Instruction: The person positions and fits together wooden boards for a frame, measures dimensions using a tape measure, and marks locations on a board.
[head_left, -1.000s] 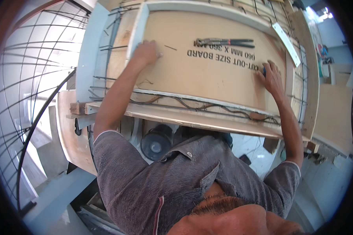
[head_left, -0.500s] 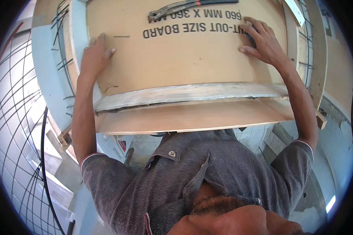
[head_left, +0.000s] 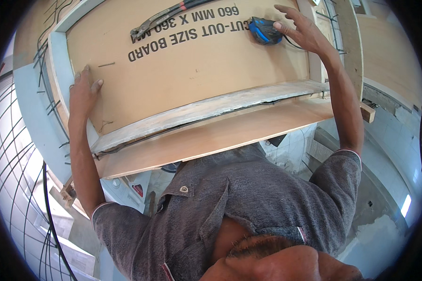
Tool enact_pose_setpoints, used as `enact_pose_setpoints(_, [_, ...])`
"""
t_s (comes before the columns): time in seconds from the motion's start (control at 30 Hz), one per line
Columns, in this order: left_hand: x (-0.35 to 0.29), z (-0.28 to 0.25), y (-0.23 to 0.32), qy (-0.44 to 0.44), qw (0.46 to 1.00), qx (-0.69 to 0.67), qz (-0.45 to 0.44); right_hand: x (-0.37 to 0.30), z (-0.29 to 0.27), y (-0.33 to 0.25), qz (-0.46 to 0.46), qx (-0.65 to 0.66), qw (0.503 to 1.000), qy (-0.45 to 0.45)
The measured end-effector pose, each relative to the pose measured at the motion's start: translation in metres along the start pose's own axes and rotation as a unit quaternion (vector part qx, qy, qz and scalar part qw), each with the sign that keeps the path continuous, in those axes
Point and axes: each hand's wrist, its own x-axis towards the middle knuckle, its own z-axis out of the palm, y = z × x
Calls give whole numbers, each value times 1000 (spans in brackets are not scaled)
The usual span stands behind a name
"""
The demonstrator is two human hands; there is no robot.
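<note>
A flat sheet of brown fibreboard (head_left: 187, 70), smooth and matt with dark printed lettering, lies inside a pale wooden frame (head_left: 206, 110) whose near rail is rough, chipped and streaked with whitish residue. Below that rail a plywood panel (head_left: 211, 140) of lighter, even grain projects toward the person. The left hand (head_left: 83, 96) rests flat on the board's left part, fingers straight and spread, palm down against the surface; its grip is wide and holds nothing. A ring shows on one finger. The right hand (head_left: 304, 33) reaches to the board's upper right, fingers splayed, fingertips touching a blue and black tape measure (head_left: 265, 30) that lies on the board; the grip is wide over the casing and not closed around it. A pair of long-handled pliers (head_left: 162, 18), dull grey metal jaws with dark and red handles, lies on the board near its far edge, well apart from both hands. A short thin nail (head_left: 106, 64) lies just beside the left fingertips. Dark steel reinforcing bars (head_left: 42, 61) run along the frame's left side, and more bars (head_left: 14, 154) curve across the lower left. A wooden plank (head_left: 349, 51) stands to the right of the frame. The person's grey collared shirt (head_left: 239, 206) fills the lower view and hides what lies beneath the panel.
</note>
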Motion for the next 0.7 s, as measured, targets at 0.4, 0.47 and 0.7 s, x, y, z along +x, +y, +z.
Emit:
enact_pose_setpoints(0.4, [-1, 1, -2, 2, 1000, -15, 14, -8, 17, 36, -51, -40, 995, 79])
enact_pose_setpoints(0.47, [-2, -2, -3, 1, 999, -33, 21, -4, 23, 40, -55, -58, 993, 86])
enact_pose_setpoints(0.7, [1, 10, -12, 16, 1000, -16, 18, -8, 17, 31, -14, -75, 995, 63])
